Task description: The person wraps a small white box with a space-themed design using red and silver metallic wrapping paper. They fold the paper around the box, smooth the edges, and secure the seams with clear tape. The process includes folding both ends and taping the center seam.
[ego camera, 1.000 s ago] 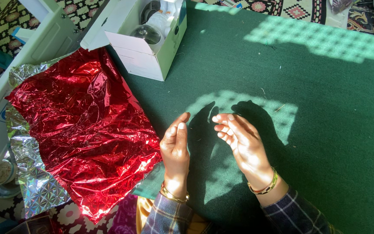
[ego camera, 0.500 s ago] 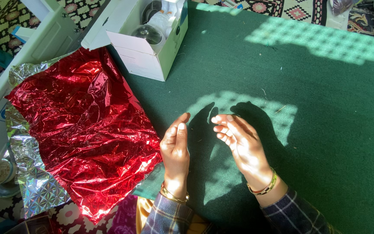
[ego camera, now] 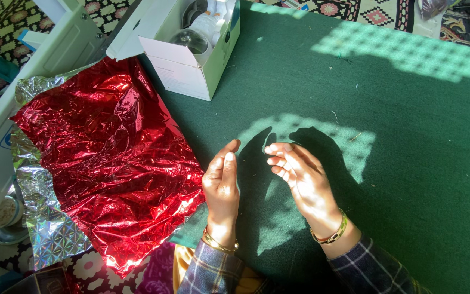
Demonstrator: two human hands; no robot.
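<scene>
My left hand (ego camera: 221, 185) hovers over the green felt-covered table (ego camera: 398, 136), palm turned inward, fingers loosely apart and holding nothing. It is just right of a crumpled sheet of red metallic foil (ego camera: 110, 158). My right hand (ego camera: 300, 177) faces it a short way to the right, fingers slightly curled and apart, also with nothing in it. Both wrists wear gold bangles and plaid sleeves. The two hands do not touch each other or the foil.
An open white cardboard box (ego camera: 191, 54) with a glass globe and white packing inside stands at the table's far left. Silver holographic foil (ego camera: 50, 234) lies under the red sheet, hanging off the left edge. White furniture (ego camera: 6, 109) and patterned carpet lie to the left.
Both hands keep almost the same pose and place. The view has shifted slightly, so the foil and box sit a little higher and further right in the picture.
</scene>
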